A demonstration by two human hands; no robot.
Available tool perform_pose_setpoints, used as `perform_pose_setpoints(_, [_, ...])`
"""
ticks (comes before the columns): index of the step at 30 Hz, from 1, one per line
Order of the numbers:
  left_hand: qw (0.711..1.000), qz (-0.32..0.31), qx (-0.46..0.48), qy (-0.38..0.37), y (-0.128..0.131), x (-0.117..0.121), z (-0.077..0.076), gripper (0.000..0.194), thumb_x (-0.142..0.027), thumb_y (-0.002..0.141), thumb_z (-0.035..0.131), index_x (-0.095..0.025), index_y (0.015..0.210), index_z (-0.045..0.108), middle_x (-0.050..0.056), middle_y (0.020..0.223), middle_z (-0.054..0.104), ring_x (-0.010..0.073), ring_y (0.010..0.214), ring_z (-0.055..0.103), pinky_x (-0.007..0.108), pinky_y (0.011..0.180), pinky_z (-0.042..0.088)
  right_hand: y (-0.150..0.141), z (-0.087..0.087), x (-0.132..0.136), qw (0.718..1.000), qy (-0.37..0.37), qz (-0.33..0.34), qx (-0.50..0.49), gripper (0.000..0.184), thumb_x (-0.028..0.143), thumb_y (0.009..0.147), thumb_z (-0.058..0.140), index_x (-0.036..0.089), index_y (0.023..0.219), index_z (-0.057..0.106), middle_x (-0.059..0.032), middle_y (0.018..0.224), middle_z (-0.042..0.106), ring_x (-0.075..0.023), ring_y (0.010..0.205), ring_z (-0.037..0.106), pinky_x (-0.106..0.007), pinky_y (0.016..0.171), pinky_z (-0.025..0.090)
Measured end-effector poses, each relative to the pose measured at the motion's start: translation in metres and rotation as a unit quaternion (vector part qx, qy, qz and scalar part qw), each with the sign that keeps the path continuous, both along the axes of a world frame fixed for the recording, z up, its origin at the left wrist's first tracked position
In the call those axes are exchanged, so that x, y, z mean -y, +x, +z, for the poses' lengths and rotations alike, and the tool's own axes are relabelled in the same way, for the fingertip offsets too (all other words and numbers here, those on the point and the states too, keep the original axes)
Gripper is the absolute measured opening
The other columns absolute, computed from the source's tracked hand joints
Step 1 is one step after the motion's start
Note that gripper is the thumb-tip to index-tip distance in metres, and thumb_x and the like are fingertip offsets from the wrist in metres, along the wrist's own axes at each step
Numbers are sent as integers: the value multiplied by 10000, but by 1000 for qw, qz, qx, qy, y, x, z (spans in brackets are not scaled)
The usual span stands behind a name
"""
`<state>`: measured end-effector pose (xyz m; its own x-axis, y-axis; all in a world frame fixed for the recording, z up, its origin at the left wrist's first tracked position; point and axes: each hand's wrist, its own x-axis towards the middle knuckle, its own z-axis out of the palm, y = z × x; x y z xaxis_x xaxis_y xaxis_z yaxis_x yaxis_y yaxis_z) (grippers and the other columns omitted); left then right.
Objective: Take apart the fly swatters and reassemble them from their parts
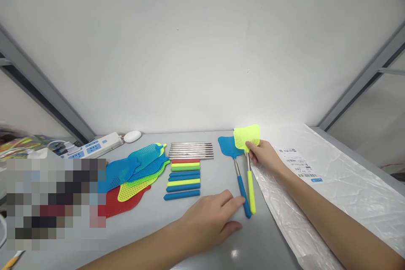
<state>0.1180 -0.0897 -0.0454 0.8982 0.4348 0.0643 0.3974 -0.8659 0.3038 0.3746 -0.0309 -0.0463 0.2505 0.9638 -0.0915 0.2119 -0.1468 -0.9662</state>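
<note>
My right hand (265, 156) is closed on the yellow-green fly swatter (247, 135), thumb and fingers at the base of its perforated head. That head partly overlaps a blue fly swatter (228, 147) lying alongside, and the two handles rest side by side. My left hand (212, 218) is low over the grey table, thumb and fingers apart, its fingertips at the blue handle; contact is hard to judge. Left of the pair lie several metal rods (191, 150) and a column of loose handles (183, 185) in blue, yellow, green and red.
Loose swatter heads (142, 173) in blue, yellow, green and red overlap at the left. Behind them are a power strip (95, 145) and a white oval object (132, 136). A white plastic mailer (344, 185) covers the right side. A pixelated patch hides the lower left.
</note>
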Motion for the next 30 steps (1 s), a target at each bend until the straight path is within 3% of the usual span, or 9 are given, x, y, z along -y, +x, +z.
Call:
perform_pose_setpoints(3, [999,30,-8,-17,14,-4,2,510,-436,917,563,-260,1365,393,53,1188,590,221,870,656,333,693,539,0,-1,0,999,6,-1,46,212,394,818,584,210,754,502,27,518,568,-97,380,467,-209,368,336])
perform_pose_setpoints(5, [999,34,-18,-12,22,-6,3,483,-462,921,551,-262,1342,423,47,1182,597,233,872,660,348,697,545,1,-2,-2,997,-4,-1,74,202,375,807,582,219,890,484,32,564,601,-112,388,498,-214,365,349])
perform_pose_setpoints(10, [999,21,-21,13,31,-9,1,398,-469,939,511,-281,1288,473,27,1111,612,217,809,660,334,658,536,4,-5,-5,983,-34,-14,180,431,370,832,538,195,1189,372,20,628,648,-140,403,530,-246,419,396])
perform_pose_setpoints(15, [999,21,-6,27,30,-8,-1,367,-469,945,495,-286,1263,480,8,1074,604,205,788,655,324,619,522,5,-1,-2,935,-42,-55,347,742,464,850,546,179,1435,190,-62,838,679,-230,664,642,-302,579,420])
perform_pose_setpoints(17, [999,20,-2,29,30,-7,-1,349,-474,943,497,-288,1239,494,-1,1062,600,200,791,652,320,611,517,3,-1,-1,909,-43,-58,411,684,478,866,524,203,1435,265,-107,970,661,-268,769,646,-327,628,406])
perform_pose_setpoints(20, [999,16,1,36,30,-7,0,351,-494,939,496,-291,1225,504,-9,1048,592,182,765,639,307,592,507,-3,-3,0,876,-41,-39,479,447,441,907,464,196,1280,494,-144,1109,605,-281,857,636,-332,671,388])
perform_pose_setpoints(24, [999,15,4,39,30,-7,0,364,-506,937,494,-284,1225,511,3,1078,585,170,767,634,292,583,493,-13,-2,3,854,-21,-12,519,407,412,966,352,199,1279,501,-141,1150,601,-273,894,634,-323,671,380])
perform_pose_setpoints(30, [998,5,18,60,29,-6,-7,466,-591,920,469,-249,1235,498,34,1043,609,192,782,652,281,529,449,-25,4,10,850,-18,38,525,488,509,953,351,184,1290,487,-95,846,696,-269,751,656,-309,563,371])
